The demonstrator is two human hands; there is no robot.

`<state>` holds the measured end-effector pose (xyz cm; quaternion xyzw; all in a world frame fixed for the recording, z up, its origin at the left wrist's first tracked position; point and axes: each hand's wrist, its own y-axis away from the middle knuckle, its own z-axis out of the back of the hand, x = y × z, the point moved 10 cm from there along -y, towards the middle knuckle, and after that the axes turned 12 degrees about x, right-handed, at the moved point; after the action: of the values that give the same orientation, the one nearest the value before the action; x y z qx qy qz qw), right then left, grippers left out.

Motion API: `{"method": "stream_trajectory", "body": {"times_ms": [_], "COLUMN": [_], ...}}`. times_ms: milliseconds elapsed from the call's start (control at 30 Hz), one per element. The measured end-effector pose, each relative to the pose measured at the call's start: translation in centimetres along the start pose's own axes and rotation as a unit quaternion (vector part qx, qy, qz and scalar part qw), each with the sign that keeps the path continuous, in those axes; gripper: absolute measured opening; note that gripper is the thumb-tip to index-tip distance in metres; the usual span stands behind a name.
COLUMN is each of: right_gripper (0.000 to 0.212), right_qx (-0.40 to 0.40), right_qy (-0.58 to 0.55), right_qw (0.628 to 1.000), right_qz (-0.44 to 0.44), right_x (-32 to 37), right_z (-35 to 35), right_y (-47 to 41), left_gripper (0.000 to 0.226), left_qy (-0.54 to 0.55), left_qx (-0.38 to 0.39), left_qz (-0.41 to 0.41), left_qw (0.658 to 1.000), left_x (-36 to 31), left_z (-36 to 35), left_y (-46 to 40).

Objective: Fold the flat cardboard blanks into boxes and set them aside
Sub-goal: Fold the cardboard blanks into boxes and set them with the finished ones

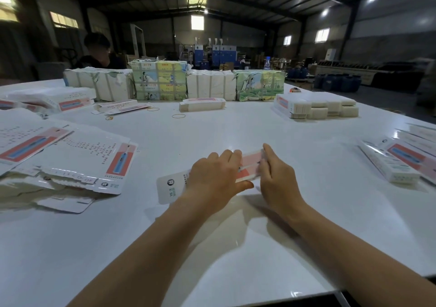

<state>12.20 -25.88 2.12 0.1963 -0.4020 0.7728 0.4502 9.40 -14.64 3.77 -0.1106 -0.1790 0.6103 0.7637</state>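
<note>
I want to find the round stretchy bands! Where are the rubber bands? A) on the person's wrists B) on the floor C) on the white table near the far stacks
C: the rubber bands lie loose on the white table, in front of the far stacks, away from both hands.

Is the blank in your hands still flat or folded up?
Partly folded: the blank is raised between left hand and right hand, its end flap flat on the table. Blur hides the rest.

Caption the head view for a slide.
Both hands, left hand and right hand, fold a cardboard blank on the white table.
</note>
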Motion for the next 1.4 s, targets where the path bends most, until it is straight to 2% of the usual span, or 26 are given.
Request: {"method": "stream_trajectory", "body": {"times_ms": [33, 67, 133, 200, 467, 567, 633, 767, 900, 1067, 1167, 1267, 1333, 1400], "right_gripper": [0.032, 0.030, 0.027, 0.026, 0.027, 0.035, 0.041, 0.046, 0.036, 0.032, 0.028, 0.026, 0.026, 0.029], "right_qx": [0.001, -0.001, 0.014, 0.030, 0.048, 0.040, 0.040, 0.002, -0.031, -0.013, -0.011, -0.021, -0.023, -0.031], "right_qy": [-0.053, -0.155, -0.387, -0.488, -0.555, -0.580, -0.557, -0.459, -0.348, -0.190, -0.109, -0.084, -0.093, -0.154], "right_qw": [0.998, 0.986, 0.914, 0.861, 0.813, 0.795, 0.813, 0.878, 0.930, 0.981, 0.994, 0.996, 0.995, 0.988], "right_qz": [-0.026, -0.059, -0.121, -0.141, -0.168, -0.176, -0.167, -0.139, -0.110, -0.038, 0.000, 0.016, 0.012, -0.009], "right_x": [-0.6, -1.4, -2.9, -3.2, -3.9, -4.3, -4.1, -3.9, -3.4, -1.3, -0.2, 0.1, -0.2, -0.9], "right_z": [0.0, 0.0, -0.7, -1.0, -1.5, -1.5, -1.3, -0.4, 0.6, 0.8, 1.2, 1.7, 1.9, 2.0], "right_y": [-0.1, -0.1, -0.2, -0.4, -0.2, -0.3, -0.4, -0.1, 0.2, 0.3, 0.5, 0.5, 0.4, 0.3], "left_gripper": [0.069, 0.069, 0.068, 0.068, 0.071, 0.070, 0.070, 0.069, 0.069, 0.068, 0.068, 0.067, 0.067, 0.068], "left_qy": [-0.005, -0.010, -0.013, -0.013, -0.036, -0.043, -0.046, -0.059, -0.070, -0.043, -0.041, -0.052, -0.058, -0.059], "left_qx": [-0.003, -0.007, -0.015, -0.022, -0.049, -0.062, -0.062, -0.065, -0.087, -0.088, -0.093, -0.100, -0.107, -0.112], "left_qz": [0.002, 0.004, 0.008, 0.009, -0.009, -0.018, -0.022, -0.025, -0.020, -0.007, -0.006, -0.011, -0.013, -0.015], "left_qw": [1.000, 1.000, 1.000, 1.000, 0.998, 0.997, 0.997, 0.996, 0.994, 0.995, 0.995, 0.994, 0.992, 0.992], "left_x": [0.1, 0.2, 0.5, 0.7, 0.1, -0.3, -0.5, -0.9, -1.3, -0.9, -0.8, -0.9, -0.9, -1.1], "left_z": [0.1, 0.2, 0.4, 0.7, 1.4, 1.9, 2.0, 2.3, 2.8, 2.9, 2.9, 3.1, 3.2, 3.3], "left_y": [0.1, 0.1, 0.3, 0.3, 0.6, 0.8, 0.9, 1.1, 1.2, 1.2, 1.2, 1.3, 1.4, 1.5]}}
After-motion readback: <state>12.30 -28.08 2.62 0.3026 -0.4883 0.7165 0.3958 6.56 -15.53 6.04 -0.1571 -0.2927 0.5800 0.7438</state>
